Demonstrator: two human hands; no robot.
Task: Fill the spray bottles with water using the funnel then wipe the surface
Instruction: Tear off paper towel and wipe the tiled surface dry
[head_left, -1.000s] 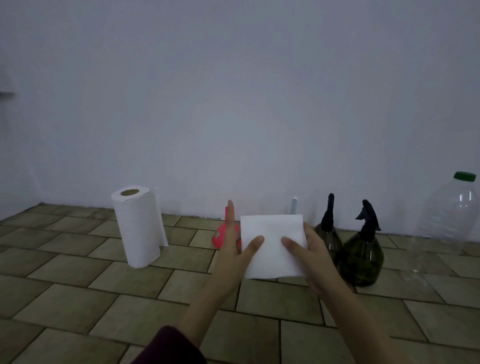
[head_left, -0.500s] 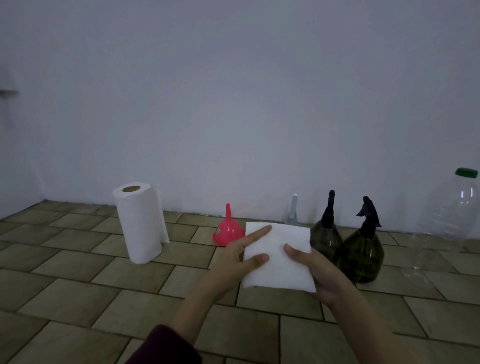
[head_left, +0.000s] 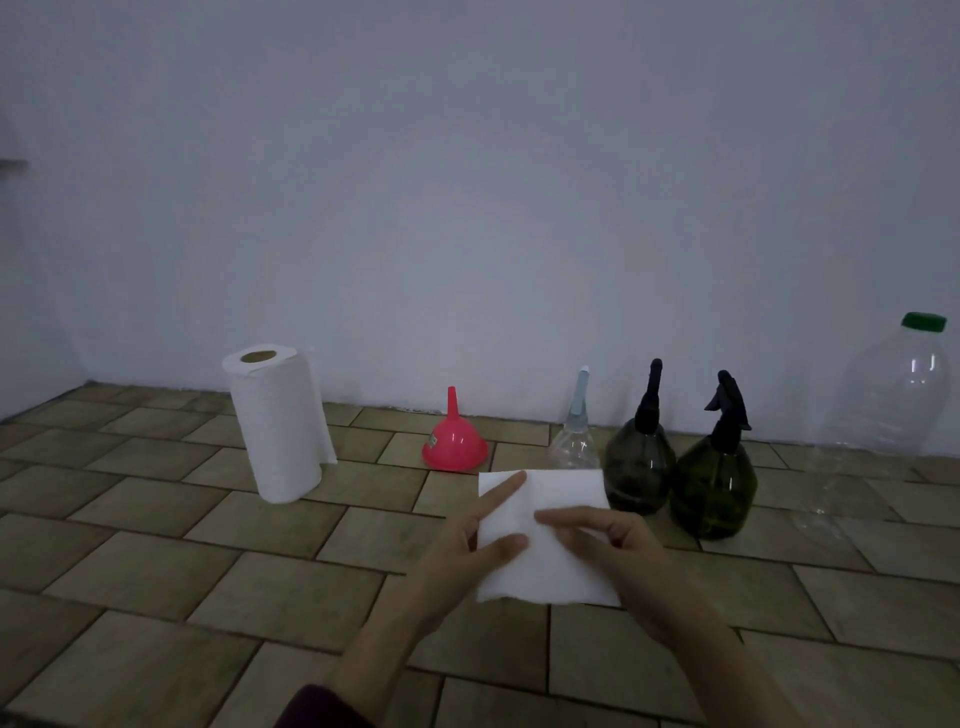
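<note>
A folded white paper towel sheet (head_left: 550, 561) is held above the tiled surface (head_left: 156, 561) between both hands. My left hand (head_left: 467, 551) pinches its left edge, thumb on top and index finger stretched along the sheet. My right hand (head_left: 618, 551) grips the right side, thumb laid across the middle. Behind stand a clear spray bottle (head_left: 574, 441) and two dark green spray bottles (head_left: 640, 462) (head_left: 714, 486) with black nozzles. The pink funnel (head_left: 454, 439) sits mouth-down to their left.
A paper towel roll (head_left: 275, 421) stands upright at the left. A large clear plastic bottle (head_left: 893, 395) with a green cap stands at the far right by the white wall (head_left: 467, 182).
The sheet and both hands have dropped lower and nearer to me. My right thumb has slid from the sheet's right edge toward its middle.
</note>
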